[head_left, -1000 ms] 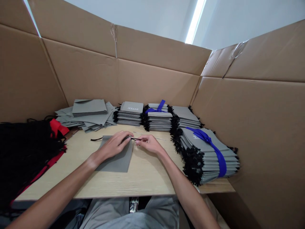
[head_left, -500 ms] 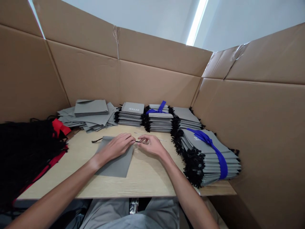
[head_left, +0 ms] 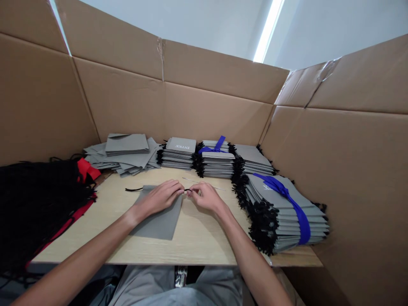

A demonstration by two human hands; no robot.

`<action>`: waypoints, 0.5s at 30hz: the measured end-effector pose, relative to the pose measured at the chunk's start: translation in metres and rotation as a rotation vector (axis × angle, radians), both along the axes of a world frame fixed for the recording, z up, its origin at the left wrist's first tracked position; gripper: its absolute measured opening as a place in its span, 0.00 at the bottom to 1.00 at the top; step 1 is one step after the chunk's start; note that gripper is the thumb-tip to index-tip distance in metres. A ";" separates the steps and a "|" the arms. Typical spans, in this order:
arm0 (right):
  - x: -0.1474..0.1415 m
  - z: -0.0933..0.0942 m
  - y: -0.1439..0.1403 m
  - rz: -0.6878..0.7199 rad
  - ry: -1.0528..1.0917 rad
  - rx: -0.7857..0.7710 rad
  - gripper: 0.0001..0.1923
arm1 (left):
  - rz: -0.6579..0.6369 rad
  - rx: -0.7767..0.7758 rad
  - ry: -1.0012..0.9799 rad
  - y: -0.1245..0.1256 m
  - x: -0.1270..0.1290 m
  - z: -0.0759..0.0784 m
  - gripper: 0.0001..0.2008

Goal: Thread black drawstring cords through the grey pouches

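A grey fabric pouch (head_left: 159,225) lies flat on the table in front of me. Black cord (head_left: 134,189) sticks out of its upper left corner, and a short piece of black cord also shows at the upper right corner between my hands. My left hand (head_left: 163,196) lies across the pouch's top edge, its fingertips closed on the right corner. With thumb and fingers together, my right hand (head_left: 205,196) pinches the cord just right of that corner. Just behind my hands a thin, needle-like rod (head_left: 219,188) rests on the table, partly hidden.
Loose grey pouches (head_left: 127,146) are piled at the back left. Corded pouches (head_left: 181,146) stand stacked along the back, and a blue-tied bundle (head_left: 287,212) sits at the right. Black cords (head_left: 38,204) heap over red cloth at the left. Cardboard walls (head_left: 216,97) surround the table (head_left: 204,246).
My right hand's fingers have closed in tighter around the cord. My left hand stays at the pouch's corner. The whole view has shifted slightly.
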State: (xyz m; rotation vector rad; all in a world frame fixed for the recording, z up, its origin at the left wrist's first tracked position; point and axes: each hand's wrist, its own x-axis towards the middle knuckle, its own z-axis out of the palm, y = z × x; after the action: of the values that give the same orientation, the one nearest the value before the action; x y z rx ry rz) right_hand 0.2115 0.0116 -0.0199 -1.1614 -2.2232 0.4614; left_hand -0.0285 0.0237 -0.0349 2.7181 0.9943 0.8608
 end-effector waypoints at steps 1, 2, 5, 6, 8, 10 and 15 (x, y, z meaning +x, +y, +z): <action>0.000 0.000 0.000 -0.005 0.007 -0.012 0.12 | 0.004 -0.011 -0.014 0.000 0.000 0.000 0.17; 0.000 0.000 0.000 -0.010 0.012 -0.021 0.13 | 0.008 -0.019 -0.024 -0.001 0.001 0.000 0.17; 0.000 0.000 0.000 -0.012 0.027 -0.053 0.11 | 0.013 -0.028 -0.028 -0.002 0.002 0.001 0.18; 0.001 -0.001 0.000 -0.006 0.043 -0.070 0.11 | 0.012 -0.029 -0.028 -0.002 0.002 0.001 0.18; 0.001 -0.001 0.001 0.009 0.097 -0.117 0.12 | 0.007 -0.027 -0.027 -0.003 0.001 0.000 0.18; 0.001 -0.003 0.003 0.024 0.154 -0.162 0.13 | 0.000 -0.020 -0.025 -0.002 0.001 0.000 0.18; 0.001 -0.007 0.008 0.070 0.253 -0.249 0.12 | -0.027 -0.014 -0.016 0.001 -0.001 -0.003 0.17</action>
State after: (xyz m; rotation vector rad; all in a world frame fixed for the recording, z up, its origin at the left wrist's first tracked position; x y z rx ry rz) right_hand 0.2124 0.0199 -0.0268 -1.0817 -2.0317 0.8846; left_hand -0.0292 0.0243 -0.0377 2.7024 0.9544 0.8660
